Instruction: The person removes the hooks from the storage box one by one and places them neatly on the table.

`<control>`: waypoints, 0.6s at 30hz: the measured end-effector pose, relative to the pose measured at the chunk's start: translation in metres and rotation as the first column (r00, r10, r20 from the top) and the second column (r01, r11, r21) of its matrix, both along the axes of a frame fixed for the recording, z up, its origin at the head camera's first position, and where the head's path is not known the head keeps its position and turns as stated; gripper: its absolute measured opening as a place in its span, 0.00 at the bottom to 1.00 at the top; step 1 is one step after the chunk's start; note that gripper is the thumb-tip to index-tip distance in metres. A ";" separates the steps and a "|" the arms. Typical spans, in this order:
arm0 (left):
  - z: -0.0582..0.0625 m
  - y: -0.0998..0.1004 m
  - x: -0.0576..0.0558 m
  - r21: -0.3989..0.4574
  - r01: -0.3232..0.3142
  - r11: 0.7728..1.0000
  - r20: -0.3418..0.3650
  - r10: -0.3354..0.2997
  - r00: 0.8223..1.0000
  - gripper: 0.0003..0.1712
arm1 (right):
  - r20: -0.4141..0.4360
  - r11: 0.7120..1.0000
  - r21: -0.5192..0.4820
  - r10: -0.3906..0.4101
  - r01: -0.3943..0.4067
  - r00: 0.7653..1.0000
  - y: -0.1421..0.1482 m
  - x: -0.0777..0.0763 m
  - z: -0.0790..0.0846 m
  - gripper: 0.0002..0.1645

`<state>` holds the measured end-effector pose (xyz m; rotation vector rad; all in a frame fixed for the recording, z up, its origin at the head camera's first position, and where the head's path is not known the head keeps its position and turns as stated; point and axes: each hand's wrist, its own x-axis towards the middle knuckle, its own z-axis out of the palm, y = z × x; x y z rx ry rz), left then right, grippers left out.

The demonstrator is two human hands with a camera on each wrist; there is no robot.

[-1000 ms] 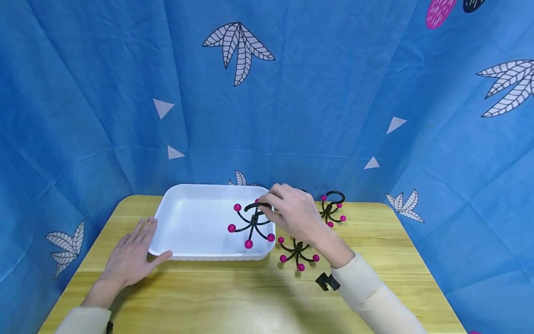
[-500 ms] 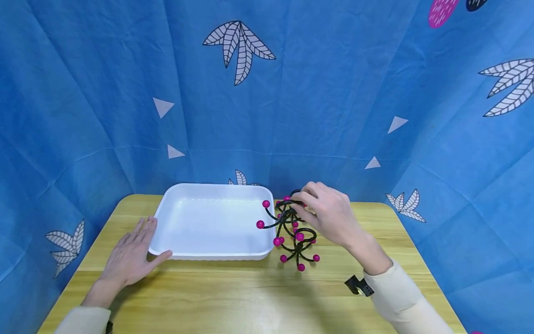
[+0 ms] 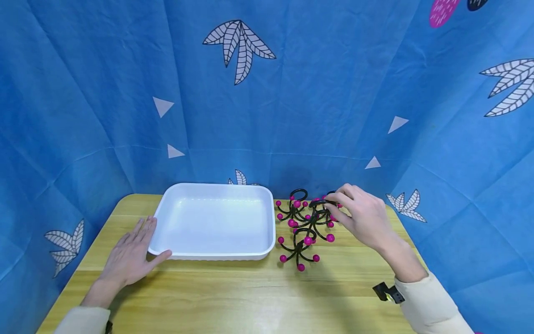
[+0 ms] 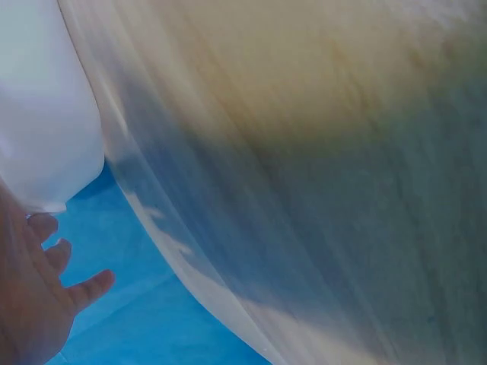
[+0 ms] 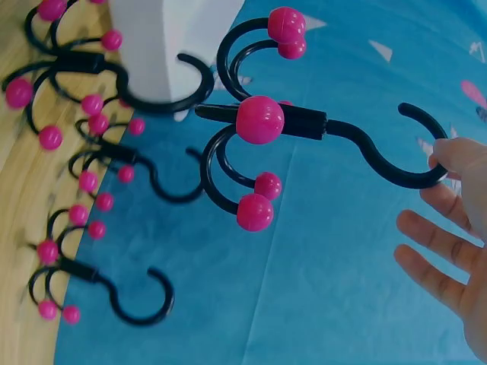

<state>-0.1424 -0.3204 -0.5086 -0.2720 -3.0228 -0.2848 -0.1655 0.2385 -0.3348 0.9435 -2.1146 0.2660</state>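
Note:
My right hand (image 3: 360,215) pinches the curved top of a black multi-arm hook hanger (image 5: 304,122) with pink ball tips, thumb against fingers. The hanger hangs upright in the air over the table. Three similar hangers stand below and around it: a front one (image 3: 299,248), a back left one (image 3: 293,211), and a back right one (image 5: 80,270) partly covered in the head view by the held one. My left hand (image 3: 131,255) lies flat with fingers spread, fingertips at the left rim of a white tray (image 3: 217,256).
The wooden table (image 3: 233,297) carries the tray left of the hangers. Behind it hangs a blue patterned curtain (image 3: 317,116) close to the table's back edge. It also runs along both sides.
My right hand has carried the hanger rightward, from above the tray's right part to over the other hangers. My left hand has stayed in place.

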 end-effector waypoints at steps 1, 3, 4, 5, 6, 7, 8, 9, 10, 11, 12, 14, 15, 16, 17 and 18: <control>0.000 0.000 0.000 0.001 0.001 1.000 -0.001 -0.001 1.000 0.65 | 0.013 1.000 -0.001 -0.003 0.003 1.000 0.004 0.001 0.000 0.28; -0.001 0.000 0.000 0.003 0.003 1.000 -0.002 -0.003 1.000 0.65 | 0.033 1.000 0.001 -0.013 0.013 0.999 0.013 0.002 0.000 0.29; -0.001 0.000 0.000 0.004 0.004 1.000 -0.002 -0.004 1.000 0.65 | 0.042 1.000 0.001 -0.017 0.017 0.999 0.016 0.002 0.000 0.29; 0.000 0.000 0.000 0.005 0.004 1.000 -0.002 -0.004 1.000 0.65 | 0.054 1.000 0.002 -0.021 0.021 0.998 0.020 0.003 0.000 0.30; 0.000 0.000 0.000 0.006 0.004 1.000 -0.001 -0.004 1.000 0.65 | 0.065 1.000 0.002 -0.027 0.026 0.998 0.024 0.004 0.000 0.30; 0.000 0.000 0.000 0.006 0.004 1.000 0.000 -0.004 1.000 0.65 | 0.067 0.999 0.005 -0.032 0.032 0.997 0.027 0.004 0.000 0.31; 0.000 0.000 0.000 0.006 0.004 1.000 0.001 -0.004 1.000 0.65 | 0.063 0.999 0.009 -0.040 0.039 0.997 0.029 0.004 0.000 0.31; 0.000 0.000 0.000 0.006 0.004 1.000 0.001 -0.004 1.000 0.65 | 0.064 0.999 0.013 -0.048 0.047 0.997 0.032 0.005 -0.001 0.32; 0.001 0.000 0.000 0.006 0.004 1.000 0.000 -0.004 1.000 0.65 | 0.065 0.999 0.014 -0.052 0.051 0.997 0.034 0.005 -0.001 0.32; 0.001 0.000 0.000 0.005 0.004 1.000 -0.001 -0.004 1.000 0.65 | 0.066 0.998 0.019 -0.057 0.056 0.996 0.037 0.005 -0.002 0.33; 0.001 0.000 0.000 0.004 0.004 1.000 -0.002 -0.004 1.000 0.65 | 0.065 0.998 0.021 -0.058 0.057 0.996 0.039 0.005 -0.003 0.33; 0.001 0.001 0.001 0.004 0.003 1.000 -0.001 -0.003 1.000 0.65 | 0.061 0.998 0.028 -0.064 0.062 0.996 0.043 0.006 -0.005 0.34; 0.001 0.001 0.001 0.004 0.003 1.000 -0.001 -0.003 1.000 0.65 | 0.063 0.997 0.031 -0.069 0.067 0.996 0.046 0.006 -0.005 0.34; 0.002 0.001 0.001 0.005 0.003 1.000 0.000 -0.003 1.000 0.65 | 0.066 0.997 0.032 -0.072 0.070 0.995 0.048 0.007 -0.007 0.35; 0.002 0.001 0.001 0.004 0.003 1.000 0.000 -0.003 1.000 0.65 | 0.068 0.997 0.034 -0.078 0.076 0.995 0.050 0.007 -0.008 0.35; 0.002 0.001 0.001 0.004 0.003 1.000 0.001 -0.003 1.000 0.65 | 0.072 0.996 0.033 -0.083 0.081 0.994 0.052 0.007 -0.009 0.35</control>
